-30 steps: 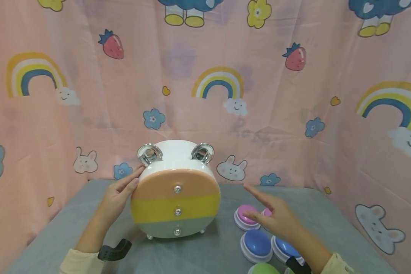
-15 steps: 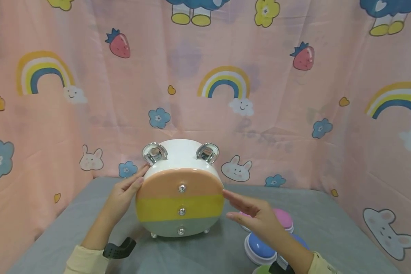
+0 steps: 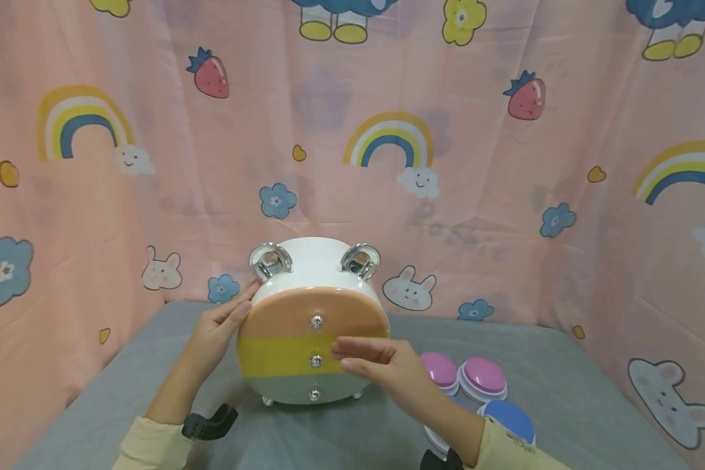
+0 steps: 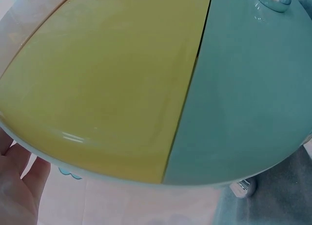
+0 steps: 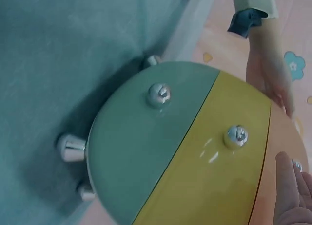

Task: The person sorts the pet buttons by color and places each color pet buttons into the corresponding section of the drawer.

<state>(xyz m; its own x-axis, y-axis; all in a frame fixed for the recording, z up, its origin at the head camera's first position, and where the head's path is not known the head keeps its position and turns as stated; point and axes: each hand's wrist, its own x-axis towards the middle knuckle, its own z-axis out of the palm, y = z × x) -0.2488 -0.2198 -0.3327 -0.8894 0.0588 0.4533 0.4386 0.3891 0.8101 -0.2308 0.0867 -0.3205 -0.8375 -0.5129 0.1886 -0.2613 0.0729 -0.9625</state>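
A small drawer box (image 3: 320,261) shaped like an alarm clock stands upright, white on top with two silver rings. Its rounded front has an orange drawer (image 3: 282,313), a yellow drawer (image 3: 270,356) and a pale green drawer (image 3: 276,390), each with a silver knob. My left hand (image 3: 214,336) rests against the box's left side, fingers extended toward the back. In front of the yellow drawer, my right hand (image 3: 382,365) holds nothing; its fingers are nearly straight and point left, close to the middle knob (image 3: 316,360). The right wrist view shows this hand (image 5: 290,196) beside the orange drawer.
Pink domed push buttons (image 3: 484,376) on white bases sit right of the box. Nearer me is a blue button (image 3: 510,421); another is partly behind my right forearm. A grey cloth (image 3: 564,391) covers the table, and a pink printed curtain (image 3: 223,163) hangs behind.
My right hand has moved left from above the buttons to the front of the box. The left hand stays at the box's side. The head view has shifted slightly.
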